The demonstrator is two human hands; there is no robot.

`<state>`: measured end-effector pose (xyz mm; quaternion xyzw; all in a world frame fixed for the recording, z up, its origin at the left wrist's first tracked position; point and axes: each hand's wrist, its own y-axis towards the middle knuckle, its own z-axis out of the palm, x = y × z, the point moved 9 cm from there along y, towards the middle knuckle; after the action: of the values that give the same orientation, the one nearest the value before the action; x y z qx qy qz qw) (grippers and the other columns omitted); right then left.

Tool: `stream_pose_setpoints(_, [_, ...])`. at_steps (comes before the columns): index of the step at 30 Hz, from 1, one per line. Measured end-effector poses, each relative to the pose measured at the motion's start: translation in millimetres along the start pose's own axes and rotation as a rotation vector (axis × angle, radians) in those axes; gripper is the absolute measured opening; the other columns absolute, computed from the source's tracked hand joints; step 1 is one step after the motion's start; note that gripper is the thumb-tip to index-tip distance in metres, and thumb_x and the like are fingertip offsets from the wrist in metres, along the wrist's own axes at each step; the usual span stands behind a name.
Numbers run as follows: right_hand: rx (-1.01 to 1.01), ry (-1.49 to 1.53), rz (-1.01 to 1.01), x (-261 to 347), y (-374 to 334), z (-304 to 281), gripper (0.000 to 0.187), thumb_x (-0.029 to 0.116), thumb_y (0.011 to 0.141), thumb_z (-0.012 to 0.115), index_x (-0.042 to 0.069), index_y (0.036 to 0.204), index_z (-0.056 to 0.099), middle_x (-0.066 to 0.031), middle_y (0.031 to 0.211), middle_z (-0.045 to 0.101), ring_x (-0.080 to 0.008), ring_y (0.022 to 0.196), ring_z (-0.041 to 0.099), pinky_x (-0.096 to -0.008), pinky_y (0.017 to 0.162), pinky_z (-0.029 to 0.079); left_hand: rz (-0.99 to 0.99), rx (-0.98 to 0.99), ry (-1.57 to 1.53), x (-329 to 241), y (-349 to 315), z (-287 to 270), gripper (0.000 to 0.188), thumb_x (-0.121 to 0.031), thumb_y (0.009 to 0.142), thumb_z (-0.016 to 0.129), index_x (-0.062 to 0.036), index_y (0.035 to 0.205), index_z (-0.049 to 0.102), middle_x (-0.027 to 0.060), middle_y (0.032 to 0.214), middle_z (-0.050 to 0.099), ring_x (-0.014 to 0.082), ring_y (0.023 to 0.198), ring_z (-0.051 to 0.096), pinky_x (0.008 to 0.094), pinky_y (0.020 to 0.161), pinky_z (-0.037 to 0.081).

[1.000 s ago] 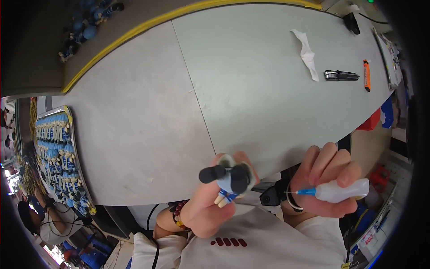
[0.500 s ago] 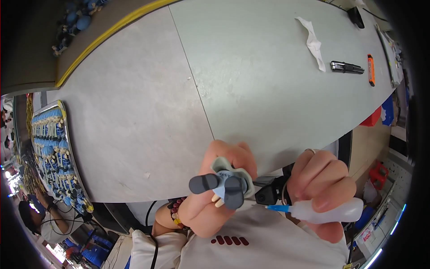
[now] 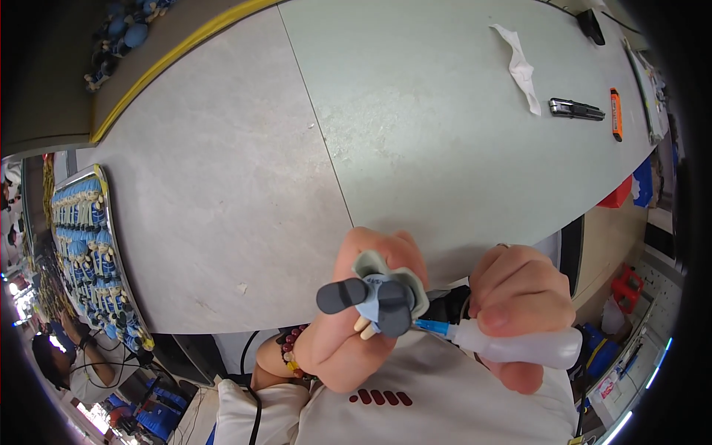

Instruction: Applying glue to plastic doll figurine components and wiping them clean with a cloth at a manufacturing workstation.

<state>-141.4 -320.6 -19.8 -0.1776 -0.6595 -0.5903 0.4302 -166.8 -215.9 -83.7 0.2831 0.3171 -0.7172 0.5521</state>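
My left hand [image 3: 356, 341] is closed round a small figurine [image 3: 382, 297], its dark grey soles turned up, with a pale grey-green flared piece and light blue clothing. My right hand [image 3: 523, 311] grips a translucent white squeeze bottle [image 3: 519, 345] with a blue nozzle. The nozzle's thin tip reaches the figurine's side by one foot; whether it touches cannot be made out. The figurine's upper part is hidden in my left hand.
A tray of blue-capped figurines [image 3: 90, 256] stands at the left, more figurines [image 3: 122, 37] at the far left. On the table [image 3: 222, 163] lie a crumpled white strip [image 3: 521, 70], a black tool [image 3: 577, 110] and an orange box cutter [image 3: 616, 115]. A co-worker [image 3: 81, 356] sits at lower left.
My right hand has moved left with the bottle, bringing the nozzle tip up to the figurine. The figurine has turned slightly in my left hand.
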Motion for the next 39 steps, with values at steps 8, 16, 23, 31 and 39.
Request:
stream_pose_setpoints(8, [-0.06,-0.117,0.088,-2,3,-6,0.04,0.04,0.074,0.054,0.001,0.07,0.06,-0.0033,0.053,0.046,-0.0138,0.041,0.042,-0.0213,0.035,0.031,0.004,-0.021,0.027,0,1,-3,0.026,0.003,0.058,0.033,-0.0013,0.084,0.035,0.0108,0.081,0.037,0.0182,0.068,0.037,0.029,0.059,0.03])
stream_pose_setpoints(16, [-0.172,0.19,0.125,0,3,-27,0.039,0.044,0.078,0.043,0.006,0.077,0.049,-0.0031,0.062,0.04,-0.011,0.051,0.039,-0.0201,0.039,0.028,0.056,0.031,-0.059,2,1,1,0.031,-0.002,0.063,0.038,0.0004,0.093,0.033,0.0107,0.082,0.038,0.0161,0.067,0.037,0.0284,0.059,0.031])
stream_pose_setpoints(23, [-0.269,0.269,0.083,0,-1,-28,0.037,0.043,0.078,0.044,0.007,0.078,0.05,-0.0025,0.06,0.04,-0.01,0.052,0.04,-0.0199,0.04,0.028,-0.044,0.05,-0.081,9,-15,-3,0.044,-0.017,0.074,0.044,0.0038,0.108,0.027,0.0132,0.093,0.044,0.0132,0.073,0.042,0.0265,0.064,0.037])
stream_pose_setpoints(31, [-0.192,0.266,0.129,-2,-2,-28,0.034,0.042,0.078,0.044,0.008,0.077,0.049,-0.0025,0.06,0.041,-0.0097,0.052,0.04,-0.0182,0.04,0.03,-0.086,0.089,-0.027,10,-18,-6,0.05,-0.023,0.074,0.044,0.0055,0.111,0.026,0.0123,0.088,0.05,0.0161,0.075,0.048,0.0283,0.068,0.039])
stream_pose_setpoints(39, [-0.226,0.304,0.146,-2,-1,-28,0.033,0.04,0.078,0.045,0.008,0.076,0.049,-0.0024,0.059,0.041,-0.0096,0.052,0.04,-0.0185,0.04,0.029,0.044,0.176,-0.107,9,-18,2,0.053,-0.011,0.07,0.047,0.0053,0.114,0.021,0.0159,0.105,0.04,0.0165,0.089,0.043,0.0308,0.075,0.037])
